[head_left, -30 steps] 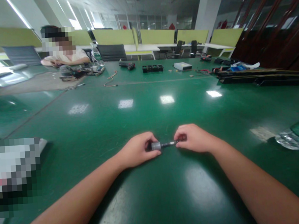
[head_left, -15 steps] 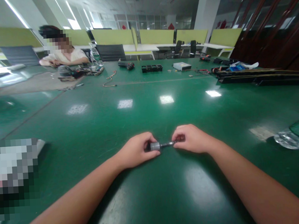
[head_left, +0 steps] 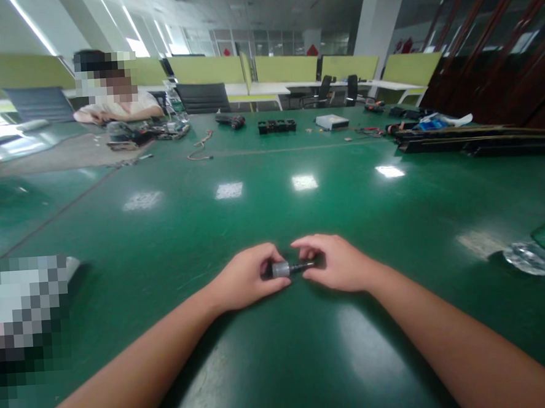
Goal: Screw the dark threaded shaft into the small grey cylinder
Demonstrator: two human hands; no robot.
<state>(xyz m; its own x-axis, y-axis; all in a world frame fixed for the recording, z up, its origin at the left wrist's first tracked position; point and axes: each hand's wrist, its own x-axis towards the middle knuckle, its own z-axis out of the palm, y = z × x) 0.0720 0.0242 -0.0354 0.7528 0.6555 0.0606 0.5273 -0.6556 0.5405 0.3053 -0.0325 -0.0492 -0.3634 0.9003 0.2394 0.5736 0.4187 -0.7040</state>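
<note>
A small cylindrical part (head_left: 281, 269), grey and ribbed with a thin dark shaft and a metallic tip pointing right, lies low over the green table (head_left: 273, 210). My left hand (head_left: 251, 274) is closed round its thick left end, thumb below and fingers above. Around the shaft's tip is my right hand (head_left: 334, 263), its index finger and thumb apart, with the tip between them. No clear contact with the shaft shows. The inner fingers of my right hand are curled and partly hidden.
A blurred grey box (head_left: 24, 299) is at the left, a clear plastic bottle (head_left: 529, 257) at the right. Farther back are a black fan-like block (head_left: 277, 126), a silver box (head_left: 332, 122), dark strips (head_left: 476, 139) and a seated person (head_left: 114, 106).
My right hand has opened its pinch and shifted slightly left, with the index finger now extended over the shaft. My left hand still holds the part, almost unmoved.
</note>
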